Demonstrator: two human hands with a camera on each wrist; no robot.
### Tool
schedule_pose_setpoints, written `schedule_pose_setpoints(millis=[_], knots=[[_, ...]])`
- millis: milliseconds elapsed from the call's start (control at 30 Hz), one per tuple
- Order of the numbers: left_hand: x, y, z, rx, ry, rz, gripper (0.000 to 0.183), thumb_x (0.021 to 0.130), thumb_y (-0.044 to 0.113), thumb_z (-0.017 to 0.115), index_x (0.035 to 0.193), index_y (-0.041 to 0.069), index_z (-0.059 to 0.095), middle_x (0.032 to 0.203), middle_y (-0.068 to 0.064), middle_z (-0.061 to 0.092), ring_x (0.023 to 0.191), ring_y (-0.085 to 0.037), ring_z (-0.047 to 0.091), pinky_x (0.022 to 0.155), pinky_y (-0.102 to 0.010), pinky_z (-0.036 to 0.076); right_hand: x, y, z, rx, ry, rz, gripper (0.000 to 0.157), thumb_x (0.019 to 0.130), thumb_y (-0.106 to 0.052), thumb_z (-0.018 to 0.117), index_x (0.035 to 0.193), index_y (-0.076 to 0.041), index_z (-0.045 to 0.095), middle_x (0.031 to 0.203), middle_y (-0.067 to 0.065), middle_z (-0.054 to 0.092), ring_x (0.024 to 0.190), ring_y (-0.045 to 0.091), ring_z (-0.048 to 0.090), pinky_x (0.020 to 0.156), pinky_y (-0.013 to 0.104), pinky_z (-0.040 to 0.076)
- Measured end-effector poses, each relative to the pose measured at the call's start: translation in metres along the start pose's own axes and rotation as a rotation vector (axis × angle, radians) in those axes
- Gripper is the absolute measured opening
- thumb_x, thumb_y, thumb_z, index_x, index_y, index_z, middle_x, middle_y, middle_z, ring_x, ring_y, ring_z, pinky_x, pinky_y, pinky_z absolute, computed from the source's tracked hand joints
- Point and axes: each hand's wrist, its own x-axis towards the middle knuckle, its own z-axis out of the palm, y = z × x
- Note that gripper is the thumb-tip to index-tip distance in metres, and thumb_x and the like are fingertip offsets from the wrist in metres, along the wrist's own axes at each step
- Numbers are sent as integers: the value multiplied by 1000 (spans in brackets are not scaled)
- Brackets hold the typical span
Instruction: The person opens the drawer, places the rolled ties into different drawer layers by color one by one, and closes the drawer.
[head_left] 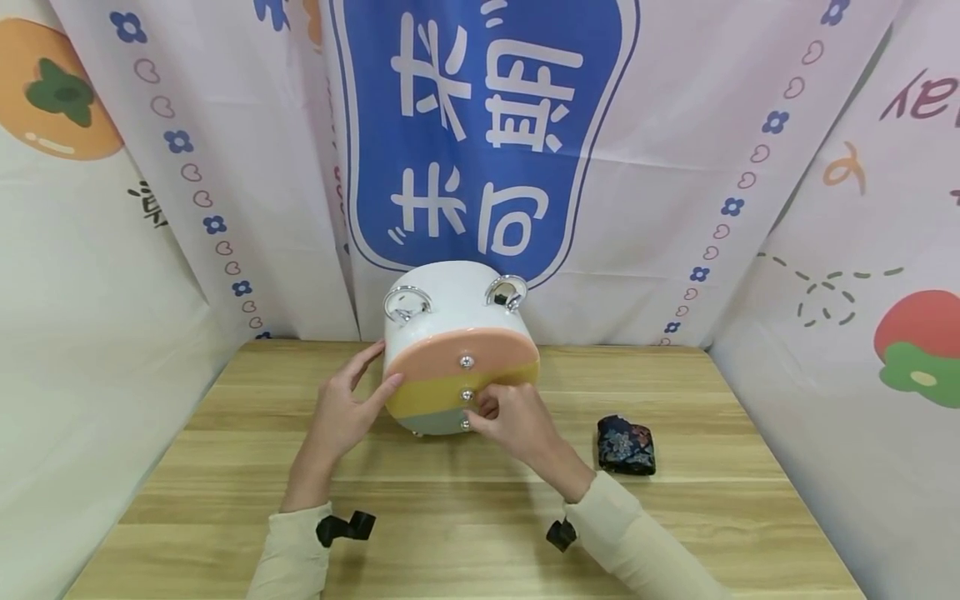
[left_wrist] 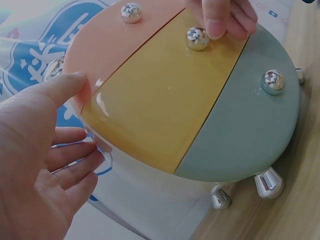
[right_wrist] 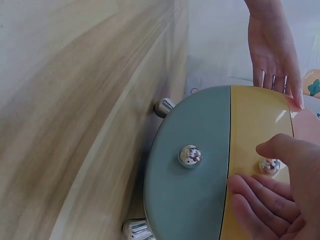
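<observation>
A small oval drawer cabinet [head_left: 461,300] stands on the table, white-bodied, with pink, yellow and green drawer fronts. Each front carries a round silver knob; short silver feet [left_wrist: 270,183] lie underneath. My left hand [head_left: 348,412] rests along the cabinet's left side. Its thumb touches the front near the pink and yellow drawers, and its fingers lie loosely behind the edge. My right hand [head_left: 517,417] is at the yellow drawer [right_wrist: 255,115], beside the middle knob [left_wrist: 197,38]. In the right wrist view, its thumb and curved fingers stand apart around that knob.
A folded dark floral cloth item [head_left: 626,446] lies on the wooden table [head_left: 450,533] to the right of my right hand. Two silver rings [head_left: 407,304] stick up from the cabinet's top. Behind the table hangs a printed curtain [head_left: 285,167].
</observation>
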Motion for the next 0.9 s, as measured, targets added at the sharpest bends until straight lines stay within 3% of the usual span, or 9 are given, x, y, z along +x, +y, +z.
schedule_pose_setpoints(millis=[300,533,900], knots=[[-1,-5,-2,31,-47,-51,73,97,39,77,157,7,48,162,-18,50,151,-44,45,123,-65,40,-11,7,8,-65,-28,121,19,87,-23,86,80,-8,78,77,2,79,66,4,71,60,14,57],[-1,-12,0,40,-73,-83,74,99,43,75,158,8,48,162,-17,50,152,-43,45,123,-64,40,-13,12,19,-84,-40,150,26,87,-29,87,72,-10,76,67,-1,75,55,-1,63,52,15,53],[-1,-13,0,30,-84,-82,72,100,44,73,158,9,48,162,-17,50,152,-42,45,123,-65,39,-14,17,36,-48,-99,188,25,90,-28,84,79,-6,81,72,3,79,51,-5,58,48,14,51]])
